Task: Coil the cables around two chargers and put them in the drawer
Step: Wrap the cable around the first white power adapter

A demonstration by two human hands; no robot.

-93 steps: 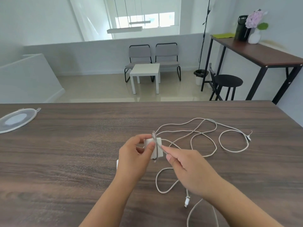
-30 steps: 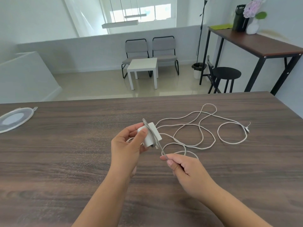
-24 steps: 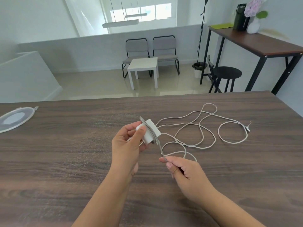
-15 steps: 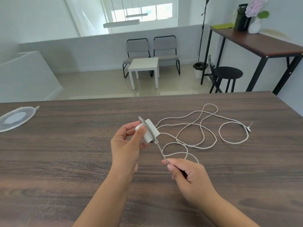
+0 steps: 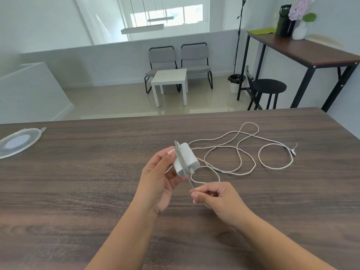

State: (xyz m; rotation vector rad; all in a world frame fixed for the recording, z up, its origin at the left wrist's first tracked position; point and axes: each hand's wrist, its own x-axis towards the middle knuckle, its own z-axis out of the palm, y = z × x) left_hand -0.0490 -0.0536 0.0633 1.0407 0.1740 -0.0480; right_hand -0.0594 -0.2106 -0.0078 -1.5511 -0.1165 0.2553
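Left grip holds charger; right grip pinches cable.

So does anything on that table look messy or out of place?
Only the cable: most of it sprawls in loose, crossing loops right of the charger, with just a few turns wound on. The left hand holds the charger; the right hand pinches the cable.
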